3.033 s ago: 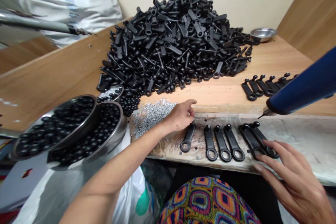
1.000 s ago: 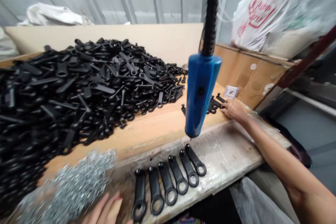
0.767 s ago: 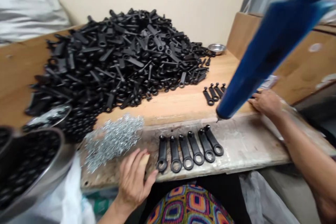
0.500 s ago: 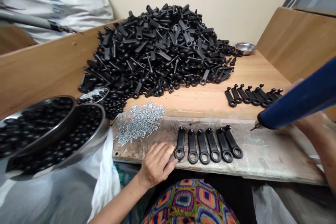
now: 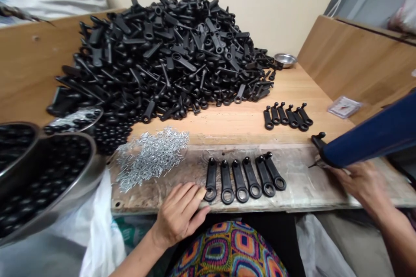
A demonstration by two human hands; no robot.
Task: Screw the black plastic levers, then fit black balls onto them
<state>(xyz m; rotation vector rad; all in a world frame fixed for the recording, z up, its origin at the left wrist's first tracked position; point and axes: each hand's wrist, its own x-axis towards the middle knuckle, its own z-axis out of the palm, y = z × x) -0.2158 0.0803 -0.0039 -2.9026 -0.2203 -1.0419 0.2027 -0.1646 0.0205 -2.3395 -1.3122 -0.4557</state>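
Note:
Along the front board lies a row of several black crank handles [image 5: 241, 181], ring ends toward me and ball knobs away. My left hand [image 5: 180, 213] rests at the board's front edge, fingers stretched out, its index fingertip against the ring of the leftmost handle. On the right, my right hand [image 5: 362, 181] is partly behind a blue power screwdriver [image 5: 373, 132] with a thin bit. A loose black crank handle [image 5: 318, 140] sticks out past the tool's tip and seems to be in that hand; its lower part is hidden.
A large heap of black handles [image 5: 175, 56] fills the back. Small metal pins [image 5: 152, 156] lie in a pile left of the row. Metal bowls [image 5: 95, 160] of black balls stand at left. More handles [image 5: 287, 117] and a clear plastic box [image 5: 344, 107] are at right.
My right hand has come back toward the front board from the right-hand group, where fewer handles now lie, bringing a crank handle. The view has shifted right; my left hand stays by the row.

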